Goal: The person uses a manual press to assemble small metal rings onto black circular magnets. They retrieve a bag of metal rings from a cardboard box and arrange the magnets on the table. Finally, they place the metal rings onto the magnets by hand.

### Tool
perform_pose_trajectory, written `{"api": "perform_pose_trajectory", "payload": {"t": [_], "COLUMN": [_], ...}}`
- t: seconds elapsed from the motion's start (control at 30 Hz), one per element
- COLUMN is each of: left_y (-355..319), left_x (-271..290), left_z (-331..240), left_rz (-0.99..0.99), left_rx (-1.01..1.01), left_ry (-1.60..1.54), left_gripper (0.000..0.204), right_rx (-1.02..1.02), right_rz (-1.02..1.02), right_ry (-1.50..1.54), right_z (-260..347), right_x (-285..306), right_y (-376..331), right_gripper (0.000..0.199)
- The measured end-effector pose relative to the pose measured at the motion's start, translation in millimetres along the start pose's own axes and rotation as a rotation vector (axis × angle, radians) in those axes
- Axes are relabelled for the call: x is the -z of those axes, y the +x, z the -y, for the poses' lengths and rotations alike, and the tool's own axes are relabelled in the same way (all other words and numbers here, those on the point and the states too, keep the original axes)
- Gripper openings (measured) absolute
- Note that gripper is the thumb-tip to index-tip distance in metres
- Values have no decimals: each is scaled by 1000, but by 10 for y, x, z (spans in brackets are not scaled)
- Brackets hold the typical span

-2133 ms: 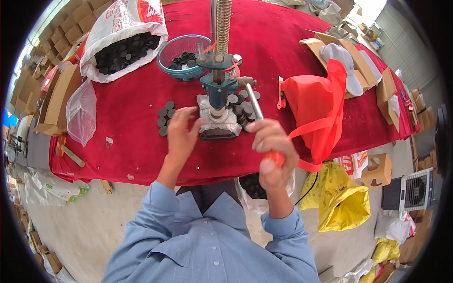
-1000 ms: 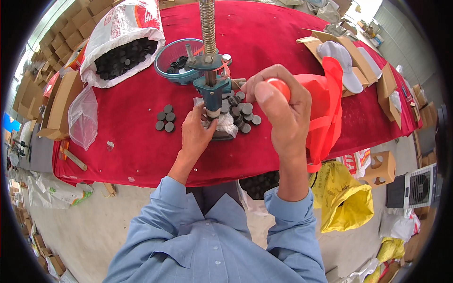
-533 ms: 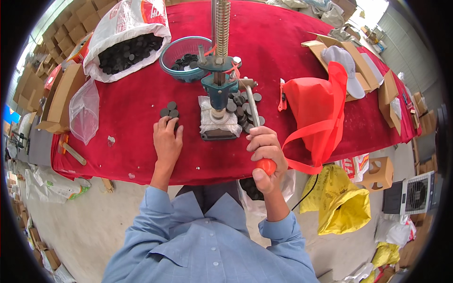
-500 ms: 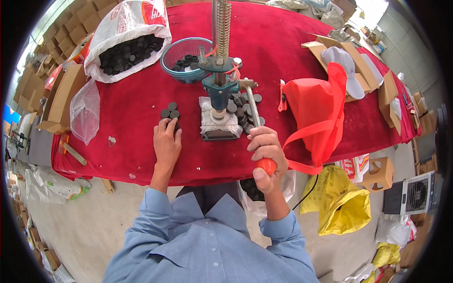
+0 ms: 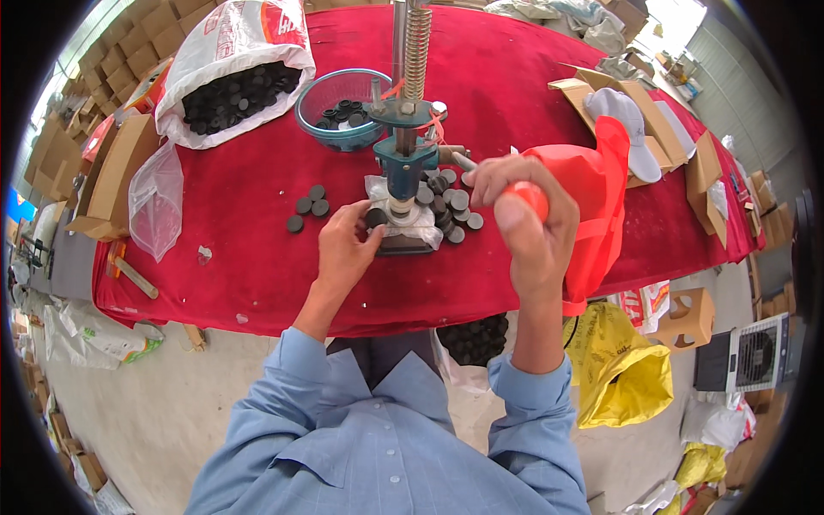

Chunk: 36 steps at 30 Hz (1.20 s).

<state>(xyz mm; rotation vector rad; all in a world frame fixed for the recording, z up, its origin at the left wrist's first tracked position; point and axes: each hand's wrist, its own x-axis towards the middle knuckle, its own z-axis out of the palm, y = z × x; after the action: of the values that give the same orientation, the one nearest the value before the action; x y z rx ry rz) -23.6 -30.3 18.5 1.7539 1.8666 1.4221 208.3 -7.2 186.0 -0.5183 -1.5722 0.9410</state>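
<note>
My left hand pinches a black round cap at the left edge of the press base. A hand press with green metal parts and a coil spring stands upright on the table; white wrapping covers its base under the ram. Gripping the lever's red ball knob is my right hand, raised to the right of the press. Several loose black caps lie left of the press, and a pile of more black caps lies against its right side.
A white sack of black caps and a blue-green basket stand at the back left. A red bag lies right of my right hand. A cap rests on open cartons. A hammer lies near the left edge.
My left hand has moved right from the loose caps to the press base, holding one cap. My right hand has swung the lever up and to the right.
</note>
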Motion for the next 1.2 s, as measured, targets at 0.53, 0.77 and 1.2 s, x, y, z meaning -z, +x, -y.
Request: {"api": "perform_pose_trajectory", "payload": {"t": [0.53,0.77,1.2], "left_y": [84,-175,107], "left_x": [116,666,-35], "left_z": [223,922,97], "left_rz": [-104,-138,12], "left_rx": [-113,60,34], "left_ry": [118,479,-101], "left_gripper": [35,40,55], "right_rx": [277,247,-32], "right_rz": [29,-44,-15], "right_ry": [19,-1,49], "right_z": [-414,-658,16], "right_x": [-18,-101,-32], "right_y": [-519,-933,186], "right_gripper": [30,32,28]}}
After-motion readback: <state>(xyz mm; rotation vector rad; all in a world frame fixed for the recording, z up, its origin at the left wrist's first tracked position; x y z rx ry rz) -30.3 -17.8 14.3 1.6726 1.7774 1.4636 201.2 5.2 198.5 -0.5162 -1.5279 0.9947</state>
